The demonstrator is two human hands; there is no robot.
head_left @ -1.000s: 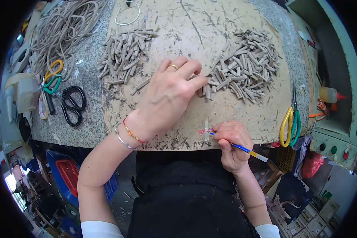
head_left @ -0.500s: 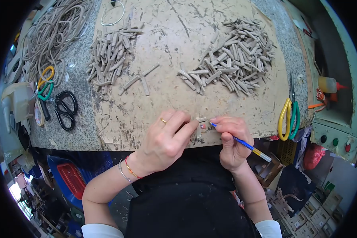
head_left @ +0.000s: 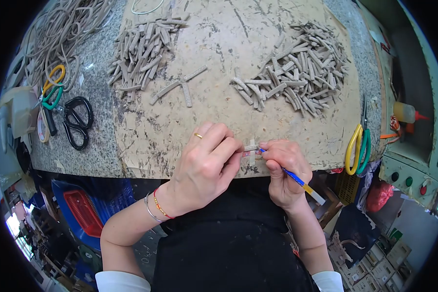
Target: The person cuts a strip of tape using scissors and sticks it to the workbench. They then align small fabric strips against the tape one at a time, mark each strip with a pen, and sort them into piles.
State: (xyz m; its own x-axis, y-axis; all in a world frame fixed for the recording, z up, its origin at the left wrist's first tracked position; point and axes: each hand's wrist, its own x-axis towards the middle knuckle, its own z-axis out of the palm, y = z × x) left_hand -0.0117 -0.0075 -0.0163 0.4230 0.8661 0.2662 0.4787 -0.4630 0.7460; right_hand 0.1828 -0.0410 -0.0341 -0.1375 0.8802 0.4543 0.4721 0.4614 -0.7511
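Observation:
My left hand (head_left: pixel 207 165), wearing a ring and bracelets, pinches the left end of a short grey strip (head_left: pixel 251 147) near the table's front edge. My right hand (head_left: pixel 288 168) grips a blue pen (head_left: pixel 293 178) with a yellow section and a clear back end. The pen's tip is at the strip's right end, close to my right fingertips. Just under the strip, a pale cross-shaped mark and a small reddish patch (head_left: pixel 246 154) show on the work surface; my left fingers partly cover them.
Cut grey strips lie in a left pile (head_left: pixel 140 51) and a larger right pile (head_left: pixel 301 73), with 3 loose strips (head_left: pixel 186 92) between. Scissors with black handles (head_left: pixel 78 121) and with yellow and green handles (head_left: pixel 357 151) flank the board. Coiled cord (head_left: pixel 65 34) lies back left.
The camera view has shifted, so the piles sit higher and further right. Both hands remain at the strip, and more of the reddish patch and pale mark shows between them.

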